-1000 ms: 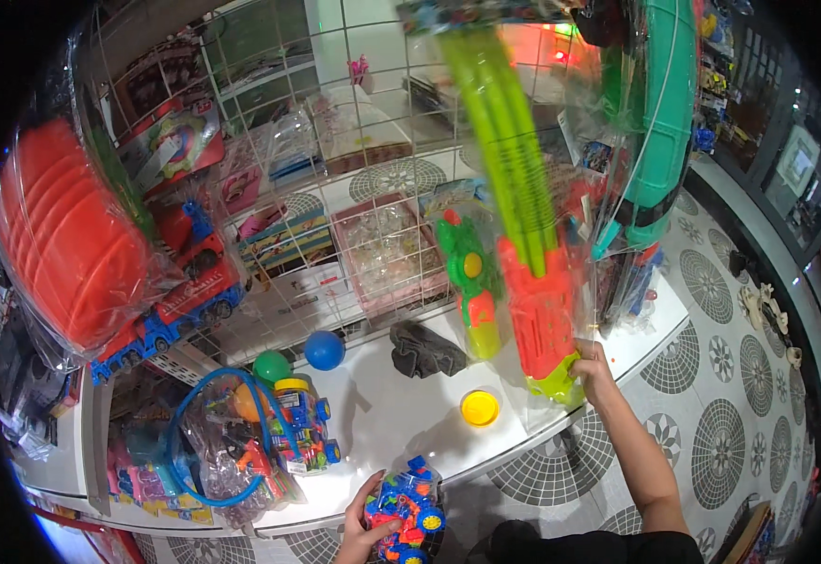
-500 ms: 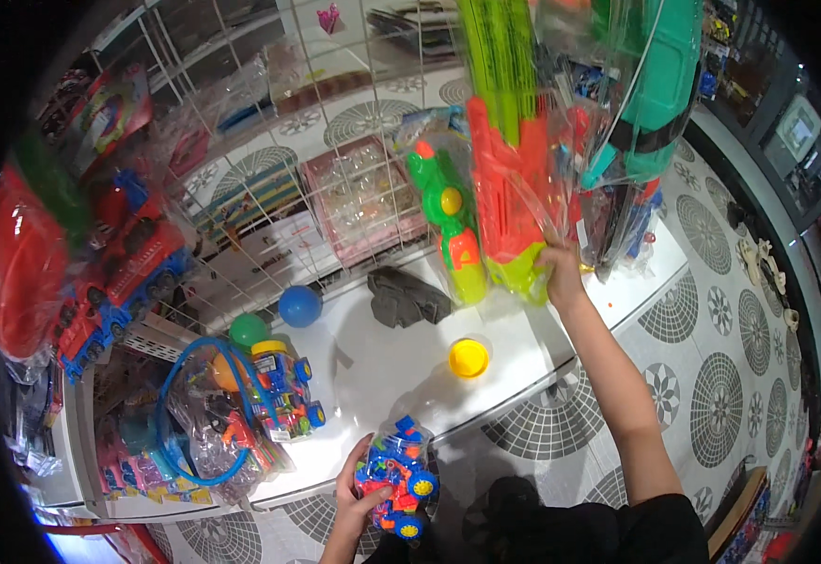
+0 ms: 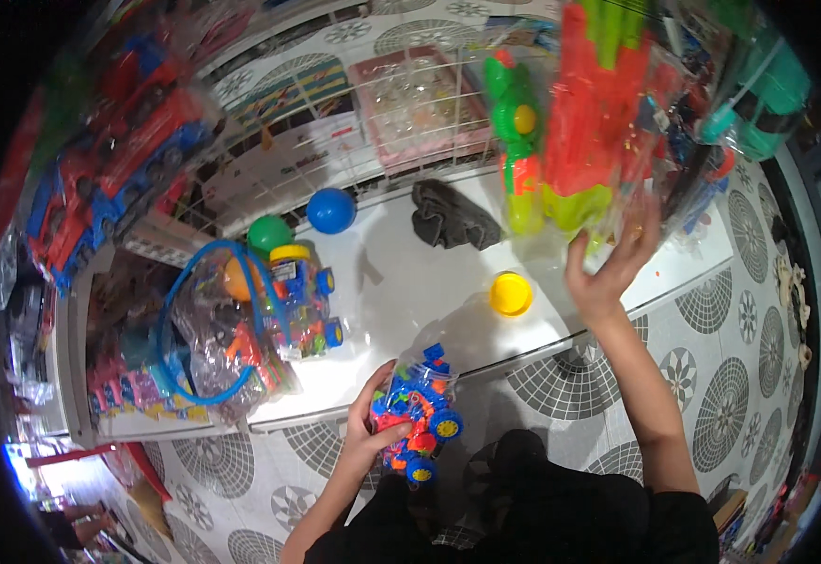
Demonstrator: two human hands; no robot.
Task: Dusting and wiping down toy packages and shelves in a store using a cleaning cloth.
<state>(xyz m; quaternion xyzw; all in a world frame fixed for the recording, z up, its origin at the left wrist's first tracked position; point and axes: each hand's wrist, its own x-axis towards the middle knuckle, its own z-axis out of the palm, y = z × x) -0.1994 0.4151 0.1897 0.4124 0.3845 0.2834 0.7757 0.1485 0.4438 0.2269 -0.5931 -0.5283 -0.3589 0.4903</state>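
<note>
In my left hand (image 3: 365, 437) is a clear car-shaped jar (image 3: 415, 414) with blue-and-yellow wheels, packed with small coloured plastic pieces. It is held low, in front of the white shelf (image 3: 401, 310). My right hand (image 3: 614, 277) is raised over the shelf's right part with fingers spread, just below a bagged red and lime-green toy gun (image 3: 594, 122). Whether a fingertip touches the bag cannot be made out. A round yellow lid (image 3: 511, 294) lies on the shelf between my hands. A similar jar (image 3: 302, 305) with a yellow lid stands further left.
A blue ball (image 3: 331, 211), a green ball (image 3: 269, 234) and a crumpled dark cloth (image 3: 453, 218) lie along the back. Left are a blue hoop (image 3: 168, 329) and bagged toys. A wire grid (image 3: 288, 155) rises behind; a green toy gun (image 3: 516, 141) hangs at right.
My right hand has let go of the bagged red toy gun's lower end and spread its fingers. The left hand keeps hold of the jar. The whole view has shifted.
</note>
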